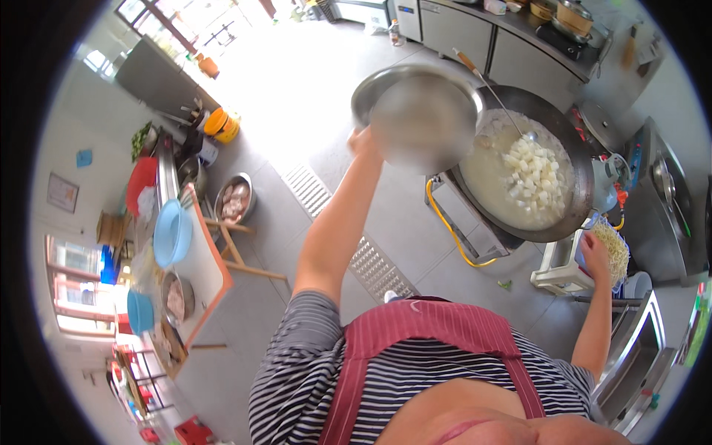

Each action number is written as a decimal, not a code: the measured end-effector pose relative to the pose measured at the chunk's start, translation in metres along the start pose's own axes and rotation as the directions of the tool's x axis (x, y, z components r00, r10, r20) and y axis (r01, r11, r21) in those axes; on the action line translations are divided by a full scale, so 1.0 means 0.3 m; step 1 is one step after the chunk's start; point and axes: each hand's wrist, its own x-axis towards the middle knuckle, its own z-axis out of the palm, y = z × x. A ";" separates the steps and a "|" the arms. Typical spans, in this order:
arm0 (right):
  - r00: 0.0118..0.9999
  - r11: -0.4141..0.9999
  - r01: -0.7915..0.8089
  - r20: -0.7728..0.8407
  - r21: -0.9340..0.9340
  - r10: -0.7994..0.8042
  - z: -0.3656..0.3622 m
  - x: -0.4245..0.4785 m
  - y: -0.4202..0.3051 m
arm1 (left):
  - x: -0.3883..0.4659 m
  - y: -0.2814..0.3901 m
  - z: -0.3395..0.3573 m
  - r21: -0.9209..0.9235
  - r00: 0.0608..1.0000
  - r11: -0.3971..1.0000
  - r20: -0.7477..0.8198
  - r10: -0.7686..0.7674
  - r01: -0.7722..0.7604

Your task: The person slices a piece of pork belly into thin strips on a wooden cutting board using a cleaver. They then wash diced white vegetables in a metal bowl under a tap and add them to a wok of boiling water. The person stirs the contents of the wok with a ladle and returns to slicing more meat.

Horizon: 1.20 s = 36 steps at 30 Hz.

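My left hand [364, 143] grips the rim of a metal basin [425, 119], tilted and blurred, beside the far left edge of a large wok [582, 189]. Cloudy liquid [484, 189] fills much of the wok. Pale white cubes [535, 181] are heaped in it towards the right. A ladle [497, 95] with a wooden handle leans across the far rim, its bowl by the cubes. Over the near edge of a basket of bean sprouts [612, 253] is my right hand [596, 257]; whether its fingers hold anything is unclear.
The wok sits on a burner stand [467, 214] with a yellow hose [445, 222]. A white plastic stool [559, 270] is under the basket. Left, a table [203, 272] bears blue basins [173, 233]; a metal bowl of meat [235, 201] is nearby. A drain grate [378, 264] crosses the floor.
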 end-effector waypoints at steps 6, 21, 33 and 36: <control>0.971 0.989 0.146 0.187 0.031 -0.149 0.182 0.283 -0.616 | 0.135 0.306 -0.534 0.088 0.996 0.994 -0.046 0.071 -0.067; 0.995 0.940 0.056 -0.063 -0.337 -0.082 0.779 1.742 -1.477 | 0.801 0.841 -1.082 0.304 0.912 0.940 -0.320 0.256 -0.157; 1.000 0.780 -0.016 -0.008 -0.625 0.014 0.943 2.163 -1.398 | 1.816 1.022 -1.081 0.467 0.939 0.831 -0.005 0.345 -0.303; 0.964 0.757 -0.256 -0.217 -0.601 0.154 0.730 2.003 -1.424 | 2.155 1.031 -0.941 0.879 0.861 0.257 0.266 0.433 -0.401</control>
